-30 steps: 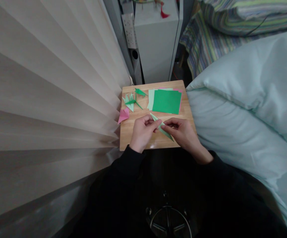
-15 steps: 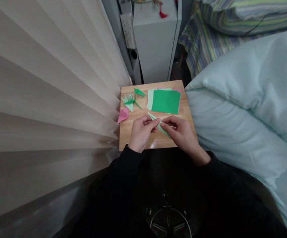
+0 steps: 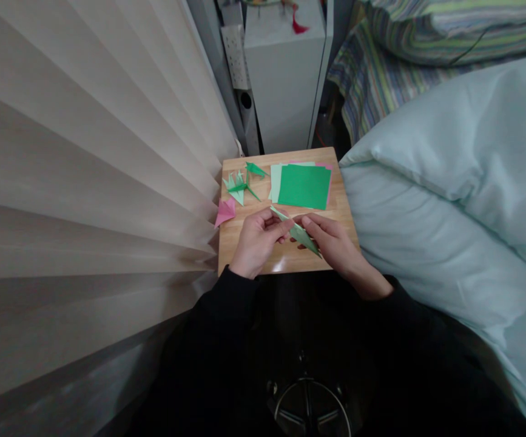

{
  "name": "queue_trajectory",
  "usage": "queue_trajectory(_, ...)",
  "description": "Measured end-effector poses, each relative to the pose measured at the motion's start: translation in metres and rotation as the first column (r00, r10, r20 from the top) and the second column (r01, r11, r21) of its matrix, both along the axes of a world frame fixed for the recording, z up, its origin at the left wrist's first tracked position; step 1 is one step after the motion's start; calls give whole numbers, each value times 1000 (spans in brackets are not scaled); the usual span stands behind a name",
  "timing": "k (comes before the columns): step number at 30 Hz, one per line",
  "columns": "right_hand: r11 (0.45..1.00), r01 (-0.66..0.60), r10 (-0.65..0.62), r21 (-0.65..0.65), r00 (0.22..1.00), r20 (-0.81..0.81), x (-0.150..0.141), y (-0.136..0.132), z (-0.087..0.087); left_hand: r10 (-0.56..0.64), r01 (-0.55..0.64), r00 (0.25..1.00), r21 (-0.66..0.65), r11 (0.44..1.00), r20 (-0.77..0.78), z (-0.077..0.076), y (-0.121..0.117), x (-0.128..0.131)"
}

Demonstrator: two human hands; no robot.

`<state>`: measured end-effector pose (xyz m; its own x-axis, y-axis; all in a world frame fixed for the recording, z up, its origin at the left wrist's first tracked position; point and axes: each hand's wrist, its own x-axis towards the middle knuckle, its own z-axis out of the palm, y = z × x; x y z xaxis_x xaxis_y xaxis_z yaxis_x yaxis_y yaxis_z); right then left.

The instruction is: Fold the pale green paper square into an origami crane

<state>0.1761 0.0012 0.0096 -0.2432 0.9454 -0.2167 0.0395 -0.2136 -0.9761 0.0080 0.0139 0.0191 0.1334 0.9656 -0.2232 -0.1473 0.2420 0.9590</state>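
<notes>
A narrow piece of folded light green paper [image 3: 305, 237] slants between my hands above the front of the small wooden table [image 3: 239, 252]. My left hand [image 3: 263, 235] pinches it near its middle, thumb on top. My right hand [image 3: 329, 235] grips its right edge, fingers partly behind the paper and hidden. Past my hands lies a stack of paper sheets with a dark green sheet [image 3: 304, 187] on top; light green and pink edges show beneath. Folded green paper cranes [image 3: 246, 186] sit at the table's back left, beside a pink folded paper piece [image 3: 225, 210].
A pleated pale curtain [image 3: 153, 152] hangs along the left, close to the table's edge. To the right, a bed with a pale blue quilt [image 3: 435, 182] rises beside the table. A white cabinet [image 3: 283, 91] stands behind it. Below is a round metal stool base [image 3: 310, 400].
My right thumb has moved back from the middle of the folded paper, and the right hand has shifted slightly right. More of the paper's lower part now shows. My left hand keeps its pinch.
</notes>
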Motion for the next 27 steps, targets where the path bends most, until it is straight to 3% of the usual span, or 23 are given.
queue_trajectory(2,985,-80,60,-153,990,-128,0,0,1,-31,31,999,13,999,33,1,-1,-1)
queue_trajectory(4,971,-116,79,-209,981,-175,0,0,1,-46,46,997,-4,999,68,3,-2,-1)
queue_trajectory(10,993,120,-120,19,992,-28,-3,-1,-2,37,-29,997,-122,992,66,9,-3,3)
queue_trajectory(15,972,155,-177,179,978,114,-3,-2,1,48,-49,999,-119,992,-10,5,-4,5)
queue_trajectory(19,964,144,-184,224,968,172,-3,-4,7,74,-67,995,-117,991,60,4,-6,9)
queue_trajectory(27,972,124,-149,198,982,118,-4,-6,13,145,-135,986,-120,984,78,5,-6,13)
